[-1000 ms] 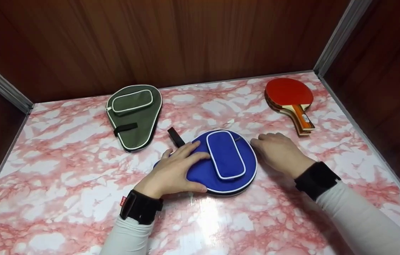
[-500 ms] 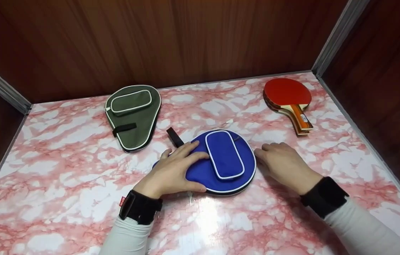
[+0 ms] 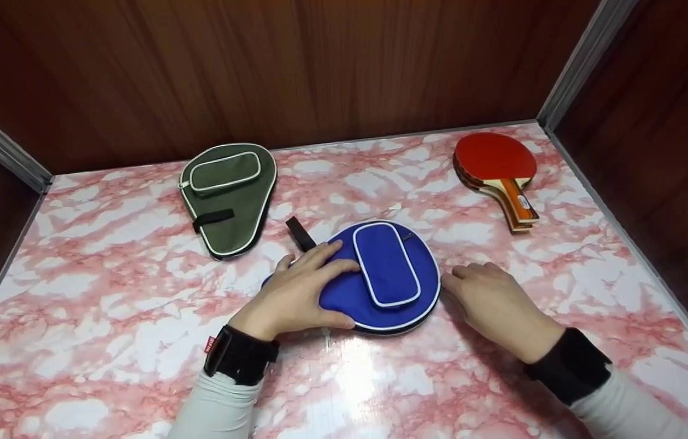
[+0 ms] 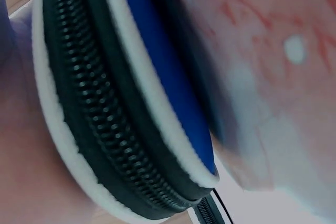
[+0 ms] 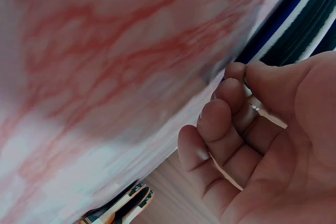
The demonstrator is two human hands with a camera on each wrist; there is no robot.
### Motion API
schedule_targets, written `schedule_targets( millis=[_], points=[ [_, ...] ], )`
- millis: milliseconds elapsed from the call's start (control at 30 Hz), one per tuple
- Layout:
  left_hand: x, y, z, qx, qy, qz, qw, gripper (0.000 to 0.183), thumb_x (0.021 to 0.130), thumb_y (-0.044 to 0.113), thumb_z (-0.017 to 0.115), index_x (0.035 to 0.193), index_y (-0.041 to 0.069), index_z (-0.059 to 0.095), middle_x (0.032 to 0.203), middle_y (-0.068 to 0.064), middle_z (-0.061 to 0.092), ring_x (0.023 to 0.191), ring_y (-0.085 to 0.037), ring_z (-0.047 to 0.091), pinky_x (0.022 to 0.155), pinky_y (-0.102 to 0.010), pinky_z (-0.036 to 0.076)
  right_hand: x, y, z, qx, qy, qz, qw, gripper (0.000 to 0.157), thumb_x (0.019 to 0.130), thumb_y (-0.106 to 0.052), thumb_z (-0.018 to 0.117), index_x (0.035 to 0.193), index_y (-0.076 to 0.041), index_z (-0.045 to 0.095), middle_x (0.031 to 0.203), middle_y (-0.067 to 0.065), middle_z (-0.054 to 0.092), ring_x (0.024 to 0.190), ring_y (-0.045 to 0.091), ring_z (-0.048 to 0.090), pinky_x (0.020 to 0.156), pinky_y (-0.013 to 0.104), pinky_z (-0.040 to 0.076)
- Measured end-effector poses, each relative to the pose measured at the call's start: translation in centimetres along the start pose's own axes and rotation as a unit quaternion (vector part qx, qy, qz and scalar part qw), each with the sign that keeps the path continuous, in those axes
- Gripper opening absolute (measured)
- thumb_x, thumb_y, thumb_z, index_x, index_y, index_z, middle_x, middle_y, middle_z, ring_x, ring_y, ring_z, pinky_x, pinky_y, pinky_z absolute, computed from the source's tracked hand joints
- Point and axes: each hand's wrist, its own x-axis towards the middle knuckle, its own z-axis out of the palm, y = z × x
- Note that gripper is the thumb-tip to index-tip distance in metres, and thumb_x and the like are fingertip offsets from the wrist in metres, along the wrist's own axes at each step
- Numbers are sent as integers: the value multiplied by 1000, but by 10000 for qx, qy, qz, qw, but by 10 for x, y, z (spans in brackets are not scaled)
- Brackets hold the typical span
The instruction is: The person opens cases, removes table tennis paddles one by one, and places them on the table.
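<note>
A blue table tennis paddle case (image 3: 388,265) with white piping and a raised pocket lies on the table. My left hand (image 3: 295,292) rests across its narrower part, fingers spread on the fabric and thumb along the near edge. Up close in the left wrist view, the black zipper (image 4: 107,119) runs along the rim with its teeth meshed. At the right rim, my right hand (image 3: 493,302) pinches the zipper pull between thumb and index finger; the fingertips mostly hide it. In the right wrist view, the other fingers (image 5: 215,121) are curled beside the rim.
A green paddle case (image 3: 237,201) with a black strap lies at the back left. Two stacked table tennis paddles (image 3: 495,158), red side up, lie at the back right. Dark wood-look panels (image 3: 295,73) enclose the marbled tabletop (image 3: 106,341) at the back and sides.
My right hand has moved along the case's right rim toward me, from its upper right to its middle right. My left hand and the case have stayed in place.
</note>
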Motion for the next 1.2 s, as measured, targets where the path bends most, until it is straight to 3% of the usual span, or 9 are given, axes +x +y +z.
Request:
schedule_targets(
  millis=[233, 433, 767, 1000, 1200],
  points=[
    [-1, 1, -3, 41, -19, -10, 10000, 86, 82, 65, 91, 157, 37, 58, 181, -4, 29, 167, -29, 24, 122, -79, 18, -4, -8, -2, -38, 3, -66, 10000, 17, 90, -2, 83, 97, -10, 70, 87, 6, 67, 80, 31, 67, 72, 48, 53],
    [0, 3, -4, 68, 2, 8, 10000, 86, 82, 64, 91, 157, 37, 58, 180, -5, 30, 167, -30, 24, 121, -80, 18, -8, -13, 0, 34, 150, -115, 9998, 19, 97, -11, 83, 89, -12, 66, 82, 3, 63, 76, 29, 66, 69, 45, 50],
    [2, 8, -1, 127, 90, -217, 9996, 86, 83, 64, 90, 158, 37, 57, 181, -5, 29, 167, -31, 24, 121, -80, 19, -9, -18, -1, 248, 42, -24, 9997, 14, 102, -15, 79, 92, -15, 69, 83, 0, 67, 78, 27, 68, 69, 45, 52],
    [6, 20, 11, 363, 445, -566, 9967, 84, 91, 67, 82, 162, 32, 54, 181, -15, 26, 166, -40, 23, 118, -83, 20, 10, -3, 4, 379, 139, 500, 9979, 9, 106, -17, 71, 100, -11, 72, 80, 8, 70, 80, 36, 73, 71, 56, 57],
    [4, 23, 12, -108, 343, -434, 9984, 62, 103, 47, 77, 159, 32, 56, 184, -15, 13, 167, -47, 12, 118, -86, 14, 38, 15, 6, 413, -29, 803, 9959, 18, 106, -19, 68, 90, -13, 71, 78, 10, 70, 78, 39, 73, 65, 60, 56]
  ],
)
